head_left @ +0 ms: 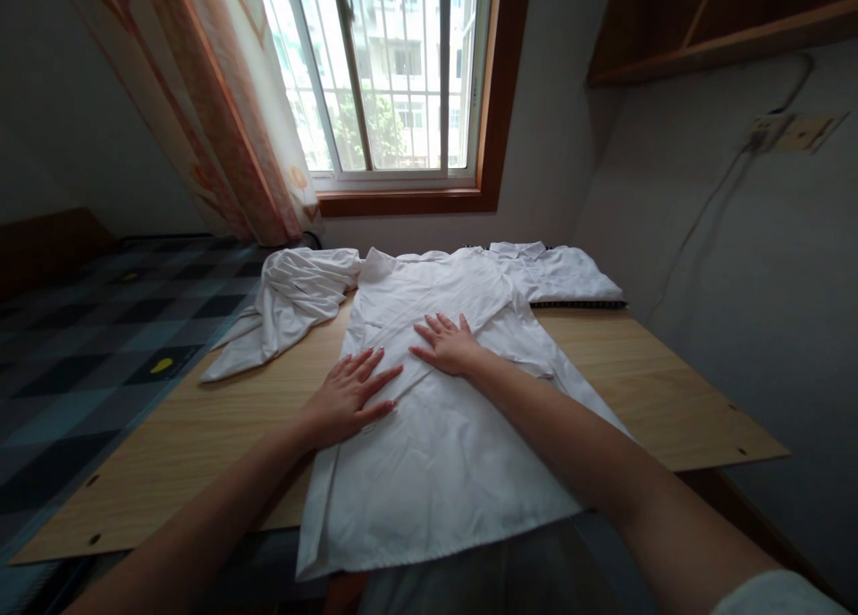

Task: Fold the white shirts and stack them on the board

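A white shirt (pixel 435 472) lies spread on a light wooden board (pixel 221 454), its collar end toward the window and its hem hanging over the near edge. Sleeves are folded across its upper part. My left hand (pixel 349 398) rests flat on the shirt's left side, fingers spread. Farther up and to the right, my right hand (pixel 446 342) lies palm down on the folded sleeve area, fingers also spread. Neither hand grips the cloth.
A crumpled white garment (pixel 295 298) is at the board's back left. A folded white shirt (pixel 563 275) sits on a dark item at the back right. A checkered bed (pixel 80 365) is left, a curtain (pixel 221 105) beside the window, a shelf (pixel 724 47) upper right.
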Tool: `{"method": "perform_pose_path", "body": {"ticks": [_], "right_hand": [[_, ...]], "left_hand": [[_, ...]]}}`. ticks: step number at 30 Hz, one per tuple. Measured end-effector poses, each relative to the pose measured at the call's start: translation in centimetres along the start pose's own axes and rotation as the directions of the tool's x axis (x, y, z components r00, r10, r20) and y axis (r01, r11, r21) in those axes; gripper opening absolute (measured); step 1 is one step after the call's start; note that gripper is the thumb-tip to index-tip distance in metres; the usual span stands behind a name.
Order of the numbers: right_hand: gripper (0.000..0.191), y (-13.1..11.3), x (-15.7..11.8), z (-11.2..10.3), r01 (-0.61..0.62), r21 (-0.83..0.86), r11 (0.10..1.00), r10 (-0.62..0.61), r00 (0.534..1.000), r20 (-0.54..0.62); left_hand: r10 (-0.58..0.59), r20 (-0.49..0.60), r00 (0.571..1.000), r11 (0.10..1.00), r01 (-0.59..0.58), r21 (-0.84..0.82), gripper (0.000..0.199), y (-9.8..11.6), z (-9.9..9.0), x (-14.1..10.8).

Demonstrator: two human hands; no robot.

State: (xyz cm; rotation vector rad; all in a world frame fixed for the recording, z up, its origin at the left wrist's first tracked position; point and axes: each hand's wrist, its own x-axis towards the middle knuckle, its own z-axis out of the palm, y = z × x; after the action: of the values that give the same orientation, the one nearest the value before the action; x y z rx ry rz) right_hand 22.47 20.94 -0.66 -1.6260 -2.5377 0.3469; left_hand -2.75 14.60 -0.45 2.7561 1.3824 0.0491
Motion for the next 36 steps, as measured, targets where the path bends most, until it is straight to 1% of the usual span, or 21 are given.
{"method": "perform_pose_path", "body": {"ticks": [5, 10, 15, 18, 20, 22, 25, 26, 27, 29, 30, 31, 32, 34, 36], "right_hand": [[0.076, 3.4, 0.7, -0.5, -0.080, -0.011, 0.997, 0.080, 0.997, 0.003], [0.072, 5.3, 1.6, -0.4, -0.139, -0.028, 0.990, 0.138, 0.990, -0.028], [0.070, 6.2, 2.3, -0.3, -0.239, -0.075, 0.968, 0.234, 0.970, -0.063], [0.068, 6.4, 2.7, -0.4, -0.348, -0.066, 0.935, 0.341, 0.934, -0.105], [0.068, 6.5, 2.9, -0.5, -0.410, -0.045, 0.911, 0.404, 0.909, -0.098], [0.068, 6.4, 3.0, -0.5, -0.430, -0.032, 0.902, 0.426, 0.901, -0.075], [0.068, 6.4, 3.1, -0.5, -0.422, -0.029, 0.906, 0.419, 0.906, -0.066], [0.068, 6.4, 3.1, -0.5, -0.421, -0.029, 0.906, 0.419, 0.906, -0.065], [0.068, 6.4, 3.1, -0.4, -0.423, -0.029, 0.906, 0.420, 0.905, -0.064], [0.068, 6.4, 3.2, -0.4, -0.426, -0.032, 0.904, 0.423, 0.904, -0.064], [0.068, 6.4, 3.2, -0.4, -0.426, -0.034, 0.904, 0.424, 0.903, -0.065], [0.069, 6.4, 3.2, -0.4, -0.426, -0.034, 0.904, 0.423, 0.904, -0.066], [0.069, 6.3, 3.2, -0.4, -0.425, -0.034, 0.905, 0.422, 0.904, -0.067], [0.069, 6.3, 3.2, -0.4, -0.424, -0.032, 0.905, 0.421, 0.905, -0.064], [0.070, 6.3, 3.2, -0.4, -0.425, -0.035, 0.905, 0.423, 0.904, -0.056]], "left_hand": [[-0.005, -0.003, 1.000, 1.000, 0.005, -0.002, 0.066, 0.3, -0.2, -0.1], [-0.024, 0.027, 0.999, 1.000, 0.023, 0.009, 0.066, 0.6, -0.6, -0.1], [-0.027, 0.044, 0.999, 1.000, 0.027, 0.011, 0.067, 0.6, -0.6, -0.1], [-0.015, 0.035, 0.999, 1.000, 0.014, 0.019, 0.066, 0.5, -0.4, -0.1], [-0.008, 0.035, 0.999, 1.000, 0.007, 0.024, 0.064, 0.5, -0.5, -0.2], [-0.006, 0.067, 0.998, 1.000, 0.004, 0.030, 0.065, 0.4, -0.8, -0.2], [0.003, 0.138, 0.990, 1.000, -0.006, 0.027, 0.069, 0.1, -1.5, 0.3], [0.003, 0.132, 0.991, 1.000, -0.007, 0.029, 0.069, 0.1, -1.7, 0.7], [0.003, 0.099, 0.995, 0.999, -0.006, 0.035, 0.068, 0.0, -1.9, 1.3], [0.012, -0.037, 0.999, 0.998, -0.009, 0.057, 0.066, 0.1, -1.9, 3.1], [0.021, -0.115, 0.993, 0.998, -0.013, 0.068, 0.065, 0.2, -1.8, 4.2], [0.033, -0.174, 0.984, 0.997, -0.021, 0.073, 0.064, 0.3, -1.5, 5.5], [0.038, -0.202, 0.979, 0.997, -0.024, 0.072, 0.063, 0.5, -1.2, 6.8], [0.011, -0.193, 0.981, 0.999, -0.001, 0.049, 0.062, 0.9, -0.4, 9.1], [-0.016, -0.142, 0.990, 1.000, 0.017, 0.008, 0.062, 1.2, 0.4, 10.6]]}}
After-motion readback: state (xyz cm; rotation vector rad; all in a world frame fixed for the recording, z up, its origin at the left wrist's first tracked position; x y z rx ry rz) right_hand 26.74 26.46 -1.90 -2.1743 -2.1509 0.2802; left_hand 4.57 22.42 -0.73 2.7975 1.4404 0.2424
